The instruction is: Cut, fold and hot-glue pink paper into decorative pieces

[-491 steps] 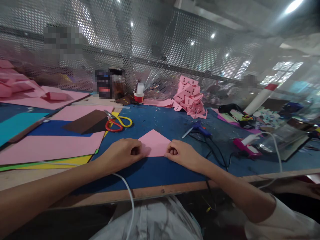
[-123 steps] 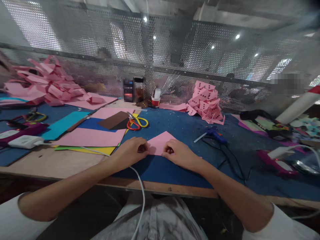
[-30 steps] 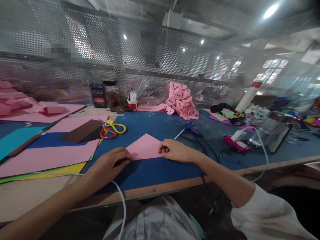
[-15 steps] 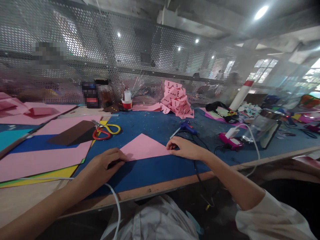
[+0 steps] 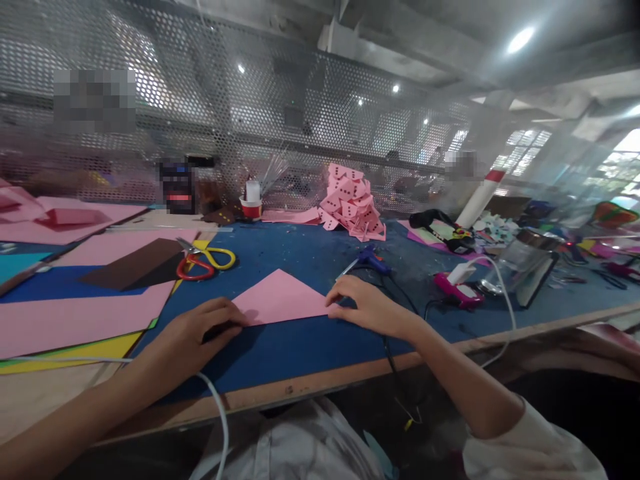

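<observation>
A triangular piece of pink paper (image 5: 280, 300) lies on the blue table mat (image 5: 300, 350), its peak pointing away from me and its long edge toward me. My left hand (image 5: 207, 333) pinches the left corner between thumb and fingers. At the opposite corner, my right hand (image 5: 360, 303) grips the paper's tip with thumb and forefinger. Just beyond the right hand lies a blue glue gun (image 5: 373, 259). Scissors with red and yellow handles (image 5: 207, 260) rest past my left hand, blades over a brown sheet (image 5: 135, 265).
Pink, blue and yellow sheets (image 5: 75, 327) are stacked at left. A pile of pink cut pieces with dark dots (image 5: 350, 203) stands at the back, near a red-and-white cup (image 5: 251, 208). A magenta power strip (image 5: 457, 290) with a white cable (image 5: 510, 313) sits at right.
The view has shifted slightly, so everything sits a little farther left. Both hands still hold the corners of the pink paper, with no clear change in its shape.
</observation>
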Action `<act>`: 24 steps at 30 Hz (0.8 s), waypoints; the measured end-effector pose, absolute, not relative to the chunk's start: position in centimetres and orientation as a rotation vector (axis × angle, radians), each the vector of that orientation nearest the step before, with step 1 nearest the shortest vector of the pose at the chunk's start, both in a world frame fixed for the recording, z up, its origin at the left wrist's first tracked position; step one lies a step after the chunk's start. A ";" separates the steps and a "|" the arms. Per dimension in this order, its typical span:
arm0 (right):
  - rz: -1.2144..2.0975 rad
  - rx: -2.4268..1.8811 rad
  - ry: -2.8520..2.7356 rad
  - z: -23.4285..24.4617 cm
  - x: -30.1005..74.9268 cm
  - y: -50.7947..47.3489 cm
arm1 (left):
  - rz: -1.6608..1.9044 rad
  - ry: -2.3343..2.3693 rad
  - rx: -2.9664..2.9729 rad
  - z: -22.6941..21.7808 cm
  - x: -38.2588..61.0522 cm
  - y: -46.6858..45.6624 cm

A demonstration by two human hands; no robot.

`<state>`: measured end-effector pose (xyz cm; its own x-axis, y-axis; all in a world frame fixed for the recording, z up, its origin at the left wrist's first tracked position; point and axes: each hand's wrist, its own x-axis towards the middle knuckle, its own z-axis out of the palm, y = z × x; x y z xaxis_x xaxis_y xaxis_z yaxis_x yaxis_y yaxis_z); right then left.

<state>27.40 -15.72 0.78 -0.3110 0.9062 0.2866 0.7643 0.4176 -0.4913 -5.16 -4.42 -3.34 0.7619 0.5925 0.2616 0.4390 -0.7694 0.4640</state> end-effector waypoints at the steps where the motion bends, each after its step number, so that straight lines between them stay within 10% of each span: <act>1: 0.350 -1.404 -2.177 0.5 27.2 -15.5 | 0.565 0.786 2.583 -3.3 -5.1 -4.5; 24: -0.005 -1.390 -2.338 -1.6 26.6 -14.9 | 0.605 0.739 2.704 -3.0 -4.3 -4.7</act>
<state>26.61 -14.94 -1.62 -0.4134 0.8392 0.3533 0.8406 0.5009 -0.2063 -4.32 -4.70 -3.00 0.7823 0.5340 0.3208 0.4199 -0.8324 0.3618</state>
